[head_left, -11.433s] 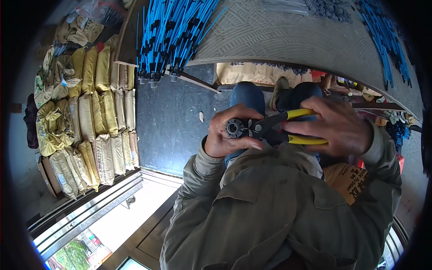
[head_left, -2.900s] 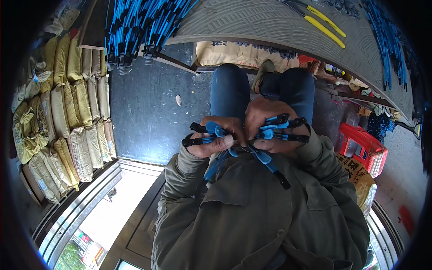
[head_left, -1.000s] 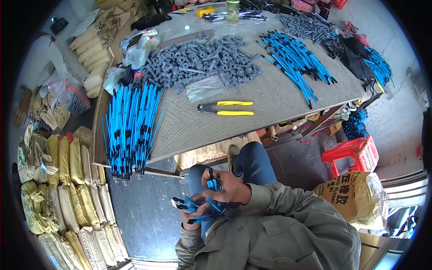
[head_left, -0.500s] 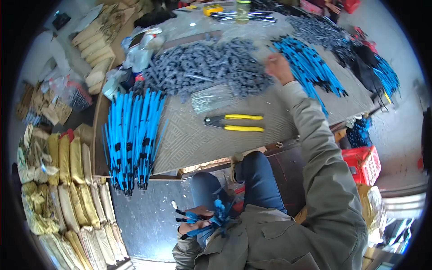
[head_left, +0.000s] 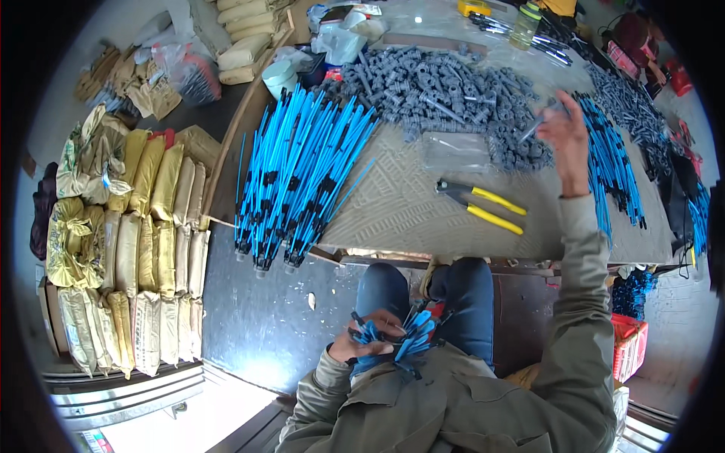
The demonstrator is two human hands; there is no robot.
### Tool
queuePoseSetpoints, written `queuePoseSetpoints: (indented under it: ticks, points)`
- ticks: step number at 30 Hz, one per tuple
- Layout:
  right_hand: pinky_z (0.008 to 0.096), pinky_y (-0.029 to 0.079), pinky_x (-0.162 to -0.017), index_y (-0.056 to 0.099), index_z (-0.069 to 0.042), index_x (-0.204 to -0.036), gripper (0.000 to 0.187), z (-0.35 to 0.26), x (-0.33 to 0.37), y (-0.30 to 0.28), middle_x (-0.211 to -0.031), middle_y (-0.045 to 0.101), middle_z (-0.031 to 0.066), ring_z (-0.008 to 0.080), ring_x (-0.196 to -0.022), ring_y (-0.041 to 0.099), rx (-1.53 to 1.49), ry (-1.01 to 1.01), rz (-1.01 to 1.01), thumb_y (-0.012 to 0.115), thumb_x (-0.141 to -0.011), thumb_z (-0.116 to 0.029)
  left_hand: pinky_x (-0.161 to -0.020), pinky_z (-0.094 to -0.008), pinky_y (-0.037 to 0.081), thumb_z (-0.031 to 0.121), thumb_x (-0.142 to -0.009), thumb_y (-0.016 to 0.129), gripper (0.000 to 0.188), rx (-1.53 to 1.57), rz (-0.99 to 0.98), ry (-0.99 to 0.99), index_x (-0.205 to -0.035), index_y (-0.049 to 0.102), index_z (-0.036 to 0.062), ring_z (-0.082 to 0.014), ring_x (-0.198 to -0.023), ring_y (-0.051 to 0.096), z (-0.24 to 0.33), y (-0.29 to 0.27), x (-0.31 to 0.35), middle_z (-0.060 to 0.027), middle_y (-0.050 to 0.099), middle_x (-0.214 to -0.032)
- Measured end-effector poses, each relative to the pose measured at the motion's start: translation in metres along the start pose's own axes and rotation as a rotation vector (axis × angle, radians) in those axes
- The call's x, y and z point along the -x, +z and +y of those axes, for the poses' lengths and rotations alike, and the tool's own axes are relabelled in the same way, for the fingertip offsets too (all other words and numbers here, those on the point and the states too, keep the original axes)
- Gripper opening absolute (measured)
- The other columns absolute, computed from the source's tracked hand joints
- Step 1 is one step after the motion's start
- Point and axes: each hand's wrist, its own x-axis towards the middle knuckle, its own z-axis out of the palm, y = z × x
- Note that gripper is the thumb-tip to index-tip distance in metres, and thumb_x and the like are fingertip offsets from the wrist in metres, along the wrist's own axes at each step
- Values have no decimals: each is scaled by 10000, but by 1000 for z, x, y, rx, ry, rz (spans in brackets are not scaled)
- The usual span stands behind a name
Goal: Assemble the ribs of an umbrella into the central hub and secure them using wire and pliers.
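Down by my lap, my left hand (head_left: 367,341) is closed around a loose bundle of blue strips (head_left: 414,337) with black ends, fanned out over my thighs. My right arm reaches forward over the table. At the right edge of a pile of grey plastic fittings (head_left: 445,87), my right hand (head_left: 568,136) has a slender grey plastic piece (head_left: 532,128) at its fingertips, while its index finger points up. To its right lies a spread of blue strips with black parts (head_left: 615,162). Yellow-handled pliers (head_left: 483,204) rest on the table, nearer to me than the pile.
A large heap of blue and black strips (head_left: 302,174) overhangs the table's left front edge. A clear plastic bag (head_left: 455,152) lies before the fittings. Stacked sacks (head_left: 143,241) stand at left. A bottle (head_left: 525,26) is at the back, a red crate (head_left: 628,347) at lower right.
The view has swung, so the table sits further right. My right hand has lifted slightly, its fingers now turned up with a grey piece at the tips. My left hand keeps its bundle.
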Motion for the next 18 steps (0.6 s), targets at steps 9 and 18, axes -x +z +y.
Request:
queuePoseSetpoints:
  ticks: [9, 18]
  points:
    - [272, 498, -718, 337, -47, -1218, 461, -5, 201, 117, -985, 585, 171, 187, -831, 605, -565, 269, -818, 574, -826, 13, -771, -307, 465, 41, -704, 698, 246, 180, 52, -24, -926, 636, -48, -183, -835, 602, 5, 19, -5, -126, 630, -953]
    - [367, 427, -886, 497, -20, -1086, 409, 3, 250, 103, -1113, 540, 159, 229, -953, 577, -620, 98, -1014, 596, -839, -332, -710, -287, 486, -13, -685, 685, 377, 181, 226, 75, -1037, 555, -50, -171, -817, 599, -30, 29, 24, -108, 621, -960]
